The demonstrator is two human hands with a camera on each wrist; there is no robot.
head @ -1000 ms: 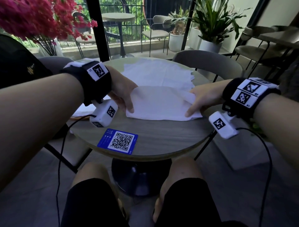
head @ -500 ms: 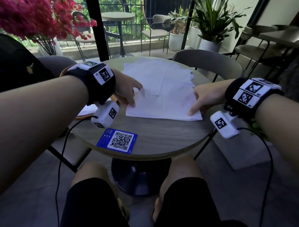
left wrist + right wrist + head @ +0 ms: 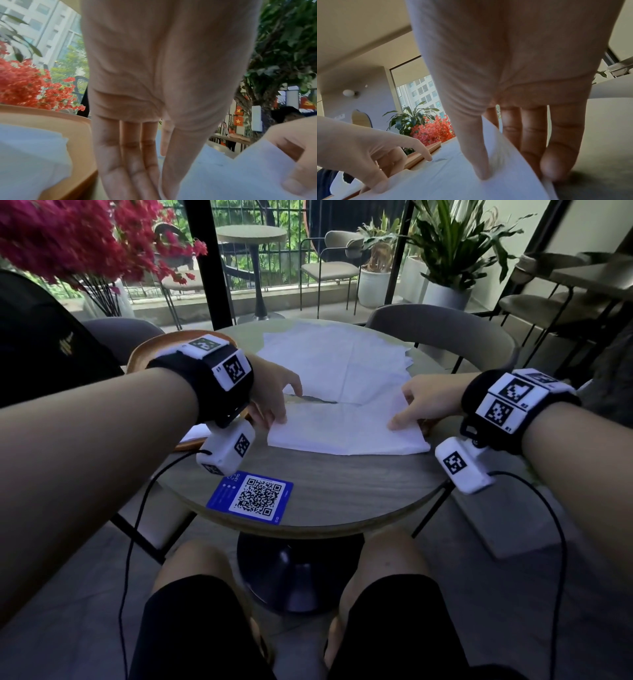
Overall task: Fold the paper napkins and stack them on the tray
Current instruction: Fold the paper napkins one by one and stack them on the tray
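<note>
A white paper napkin (image 3: 346,428) lies near the front of the round table, its far half lifted slightly so a dark gap shows beneath the raised edge, while its near edge rests flat. Behind it, touching or overlapping it, a loose pile of unfolded napkins (image 3: 339,357) spreads toward the far side of the table, creased into quarters with uneven edges. At the left, a round wooden tray (image 3: 144,354) sits partly over the table edge and holds folded white napkins (image 3: 30,155).

White napkins (image 3: 346,426); orange-brown tray (image 3: 144,356), perhaps wood; blue card (image 3: 251,496).
</note>
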